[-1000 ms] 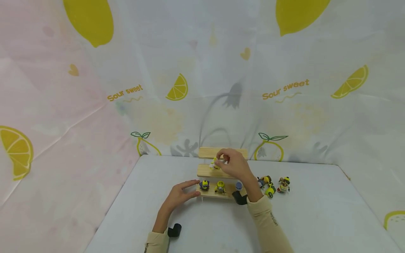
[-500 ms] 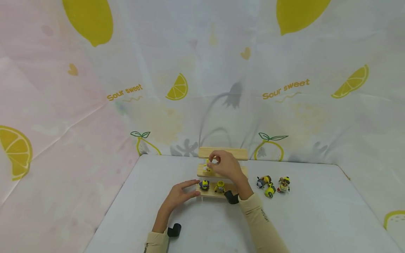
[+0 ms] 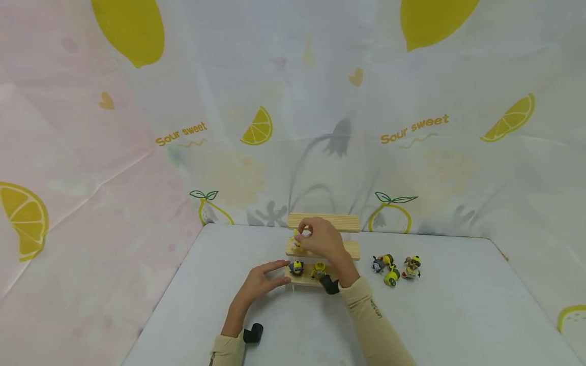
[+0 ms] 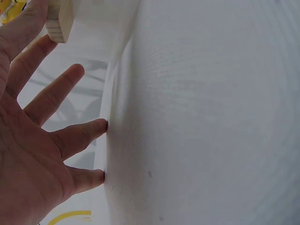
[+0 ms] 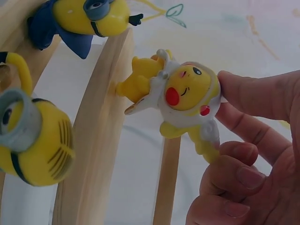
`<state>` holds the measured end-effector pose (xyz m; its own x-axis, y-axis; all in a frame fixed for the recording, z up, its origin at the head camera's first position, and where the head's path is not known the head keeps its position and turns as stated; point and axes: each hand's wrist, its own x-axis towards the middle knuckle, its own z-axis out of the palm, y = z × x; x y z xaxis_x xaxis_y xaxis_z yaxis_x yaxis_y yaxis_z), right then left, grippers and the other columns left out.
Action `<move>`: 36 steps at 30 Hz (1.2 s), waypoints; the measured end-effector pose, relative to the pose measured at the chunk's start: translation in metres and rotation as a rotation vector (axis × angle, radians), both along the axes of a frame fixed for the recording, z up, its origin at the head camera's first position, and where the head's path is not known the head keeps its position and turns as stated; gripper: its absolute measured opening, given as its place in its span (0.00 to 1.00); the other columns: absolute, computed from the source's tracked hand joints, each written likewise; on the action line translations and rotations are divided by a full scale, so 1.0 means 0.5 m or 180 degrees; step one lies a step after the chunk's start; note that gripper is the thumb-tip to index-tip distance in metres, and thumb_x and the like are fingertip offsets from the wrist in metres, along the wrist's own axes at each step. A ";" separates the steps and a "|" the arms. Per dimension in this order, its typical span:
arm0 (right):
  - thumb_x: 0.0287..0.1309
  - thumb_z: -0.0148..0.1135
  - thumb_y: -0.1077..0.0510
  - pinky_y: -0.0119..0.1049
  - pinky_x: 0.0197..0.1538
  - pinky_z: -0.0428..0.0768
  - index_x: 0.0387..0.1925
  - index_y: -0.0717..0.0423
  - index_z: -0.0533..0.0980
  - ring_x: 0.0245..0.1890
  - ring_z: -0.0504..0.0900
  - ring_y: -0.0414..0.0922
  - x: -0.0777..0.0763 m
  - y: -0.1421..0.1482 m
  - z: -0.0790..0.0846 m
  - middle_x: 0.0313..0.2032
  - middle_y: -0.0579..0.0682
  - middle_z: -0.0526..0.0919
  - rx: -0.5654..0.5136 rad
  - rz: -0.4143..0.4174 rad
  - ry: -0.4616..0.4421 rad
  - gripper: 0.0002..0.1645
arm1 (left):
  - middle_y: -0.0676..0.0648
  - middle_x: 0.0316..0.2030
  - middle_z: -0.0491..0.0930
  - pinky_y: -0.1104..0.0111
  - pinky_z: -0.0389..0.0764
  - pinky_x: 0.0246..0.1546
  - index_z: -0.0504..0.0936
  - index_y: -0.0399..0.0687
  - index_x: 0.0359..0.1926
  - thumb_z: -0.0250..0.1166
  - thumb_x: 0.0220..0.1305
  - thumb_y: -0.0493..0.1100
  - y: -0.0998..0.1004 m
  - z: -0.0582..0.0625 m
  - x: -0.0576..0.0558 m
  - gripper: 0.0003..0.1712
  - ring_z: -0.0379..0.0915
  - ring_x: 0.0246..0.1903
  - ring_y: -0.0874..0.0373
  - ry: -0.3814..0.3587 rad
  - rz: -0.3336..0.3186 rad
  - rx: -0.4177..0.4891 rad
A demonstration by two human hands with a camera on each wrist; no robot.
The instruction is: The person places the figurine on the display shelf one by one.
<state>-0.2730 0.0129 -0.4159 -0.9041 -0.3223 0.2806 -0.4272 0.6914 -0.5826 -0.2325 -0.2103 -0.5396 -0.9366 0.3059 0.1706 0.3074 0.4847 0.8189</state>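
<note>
In the head view my right hand (image 3: pixel 322 239) is over the left part of the middle board of a three-tier wooden display shelf (image 3: pixel 351 249). Thumb and fingertips pinch the head of a Pikachu figurine (image 5: pixel 187 89) in a white hood; its yellow feet meet the board in the right wrist view. My left hand (image 3: pixel 256 282) holds the bottom board's left end (image 4: pixel 60 21) between thumb and index finger, the other fingers spread. On the bottom board stand a blue-clad Minion figurine (image 5: pixel 79 18) and a goggled Minion figurine (image 5: pixel 47 145).
Several small figurines (image 3: pixel 385 269) lie clustered on the white table (image 3: pixel 458 305) right of the shelf, with another group (image 3: pixel 412 267) beside them. A lemon-print cloth (image 3: pixel 320 168) hangs behind. Black pieces (image 3: pixel 253 333) project from both wrists.
My right hand has slid left along the middle board with the Pikachu figurine. Its wrist now covers the bluish item at the bottom board's right. The left hand stays put.
</note>
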 end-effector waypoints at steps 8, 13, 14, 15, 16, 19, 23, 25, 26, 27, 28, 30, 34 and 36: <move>0.58 0.69 0.48 0.34 0.23 0.72 0.31 0.43 0.81 0.26 0.73 0.40 0.001 -0.011 -0.002 0.33 0.43 0.79 0.0015 -0.0064 0.0027 0.06 | 0.55 0.58 0.78 0.49 0.69 0.63 0.82 0.57 0.60 0.71 0.57 0.60 -0.001 -0.001 0.000 0.30 0.70 0.62 0.51 0.0005 -0.0037 -0.0013; 0.58 0.68 0.46 0.35 0.28 0.74 0.32 0.42 0.82 0.30 0.75 0.41 0.003 -0.013 -0.001 0.34 0.43 0.79 0.0078 -0.0133 0.0036 0.07 | 0.54 0.59 0.78 0.48 0.69 0.63 0.81 0.57 0.60 0.71 0.57 0.60 0.000 0.001 0.003 0.31 0.70 0.62 0.51 -0.0007 -0.0029 -0.0036; 0.58 0.68 0.46 0.35 0.28 0.74 0.32 0.42 0.82 0.30 0.75 0.41 0.003 -0.013 -0.001 0.35 0.44 0.80 0.0081 -0.0141 0.0032 0.07 | 0.54 0.59 0.78 0.48 0.69 0.63 0.81 0.58 0.60 0.72 0.57 0.60 0.000 0.001 0.003 0.31 0.70 0.63 0.51 -0.0014 -0.0020 -0.0050; 0.58 0.68 0.46 0.35 0.28 0.74 0.32 0.42 0.82 0.31 0.75 0.41 0.004 -0.012 -0.001 0.35 0.44 0.80 0.0086 -0.0145 0.0032 0.07 | 0.54 0.59 0.78 0.48 0.69 0.63 0.81 0.58 0.60 0.72 0.57 0.60 0.000 0.002 0.004 0.31 0.70 0.63 0.51 -0.0015 -0.0015 -0.0062; 0.58 0.68 0.46 0.36 0.28 0.75 0.32 0.42 0.83 0.31 0.75 0.41 0.004 -0.012 -0.001 0.35 0.44 0.80 0.0091 -0.0148 0.0024 0.07 | 0.54 0.59 0.78 0.48 0.69 0.63 0.81 0.57 0.60 0.71 0.57 0.60 0.001 0.003 0.004 0.31 0.70 0.63 0.51 -0.0013 -0.0014 -0.0067; 0.58 0.68 0.45 0.36 0.29 0.75 0.35 0.42 0.84 0.32 0.76 0.42 0.005 -0.009 0.001 0.36 0.45 0.80 0.0123 -0.0133 0.0034 0.08 | 0.54 0.59 0.78 0.48 0.69 0.63 0.81 0.57 0.60 0.72 0.57 0.60 0.001 0.005 0.004 0.31 0.70 0.63 0.51 -0.0003 -0.0008 -0.0076; 0.59 0.68 0.43 0.37 0.30 0.75 0.40 0.43 0.84 0.33 0.75 0.42 0.007 -0.002 0.003 0.37 0.45 0.79 0.0159 -0.0094 0.0072 0.12 | 0.55 0.58 0.78 0.48 0.69 0.63 0.81 0.56 0.60 0.71 0.57 0.60 0.001 0.006 0.002 0.32 0.70 0.63 0.51 0.0017 -0.0004 -0.0087; 0.58 0.68 0.43 0.37 0.30 0.75 0.42 0.44 0.84 0.33 0.75 0.43 0.007 0.002 0.004 0.37 0.45 0.79 0.0168 -0.0076 0.0070 0.14 | 0.55 0.59 0.78 0.48 0.68 0.63 0.81 0.56 0.60 0.71 0.57 0.61 0.001 0.005 0.001 0.32 0.70 0.63 0.50 0.0014 0.0001 -0.0101; 0.58 0.69 0.43 0.37 0.30 0.75 0.42 0.44 0.84 0.33 0.74 0.43 0.007 0.005 0.005 0.37 0.45 0.79 0.0175 -0.0066 0.0067 0.14 | 0.54 0.59 0.78 0.47 0.68 0.63 0.82 0.56 0.60 0.71 0.56 0.61 0.000 0.005 0.001 0.32 0.70 0.63 0.50 0.0014 0.0002 -0.0107; 0.57 0.70 0.43 0.37 0.30 0.75 0.42 0.44 0.84 0.33 0.74 0.43 0.007 0.006 0.005 0.37 0.45 0.79 0.0194 -0.0054 0.0058 0.14 | 0.54 0.58 0.78 0.47 0.69 0.63 0.82 0.57 0.60 0.71 0.56 0.62 0.000 0.005 0.000 0.32 0.70 0.63 0.50 0.0015 0.0004 -0.0111; 0.56 0.70 0.43 0.38 0.31 0.75 0.42 0.43 0.84 0.33 0.74 0.43 0.007 0.008 0.006 0.37 0.46 0.79 0.0208 -0.0037 0.0049 0.15 | 0.54 0.59 0.78 0.46 0.68 0.63 0.82 0.57 0.60 0.71 0.56 0.62 0.000 0.005 0.001 0.32 0.70 0.63 0.49 0.0013 0.0005 -0.0117; 0.56 0.71 0.44 0.38 0.31 0.75 0.43 0.43 0.85 0.32 0.74 0.42 0.006 0.010 0.007 0.38 0.46 0.79 0.0266 -0.0006 0.0019 0.15 | 0.54 0.59 0.78 0.46 0.68 0.63 0.82 0.57 0.60 0.71 0.56 0.62 0.000 0.004 0.000 0.32 0.69 0.63 0.49 0.0010 0.0005 -0.0117; 0.56 0.72 0.45 0.37 0.30 0.74 0.44 0.43 0.85 0.30 0.72 0.42 0.006 0.013 0.009 0.38 0.49 0.79 0.0363 0.0090 -0.0013 0.14 | 0.54 0.59 0.78 0.46 0.68 0.63 0.81 0.58 0.60 0.71 0.57 0.62 -0.001 0.001 -0.001 0.32 0.69 0.63 0.49 0.0010 0.0008 -0.0114; 0.58 0.71 0.46 0.37 0.29 0.72 0.45 0.43 0.84 0.29 0.71 0.42 0.007 0.015 0.008 0.38 0.51 0.79 0.0385 0.0130 -0.0021 0.14 | 0.54 0.59 0.78 0.46 0.68 0.63 0.81 0.57 0.60 0.71 0.57 0.62 0.000 -0.001 -0.001 0.32 0.69 0.63 0.49 0.0006 0.0006 -0.0111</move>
